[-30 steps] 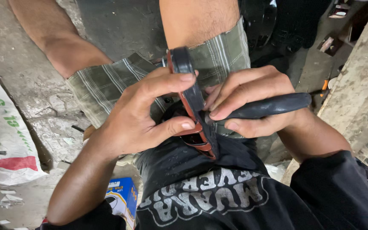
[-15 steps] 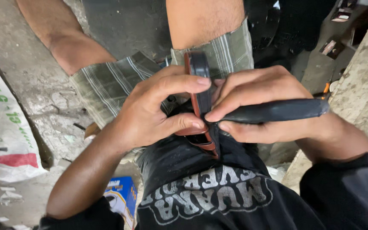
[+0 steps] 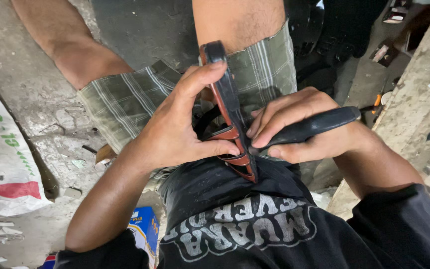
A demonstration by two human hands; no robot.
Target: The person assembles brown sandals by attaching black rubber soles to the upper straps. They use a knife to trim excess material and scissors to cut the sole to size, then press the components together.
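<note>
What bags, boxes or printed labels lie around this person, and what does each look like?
Woven sack: on the concrete floor at far left, white with green print and a red band.
Small box: on the floor beneath the left forearm, rectangular, blue with a white and yellow patch.
Shirt print: white lettering on the black shirt at bottom centre.

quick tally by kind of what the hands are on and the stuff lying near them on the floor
Sandal held on edge, black sole with brown straps, pinched in the left hand: 1
Black-handled tool in the grip of the right hand, its tip hidden: 1
White printed sack: 1
Blue printed box: 1
Total: 4
</note>
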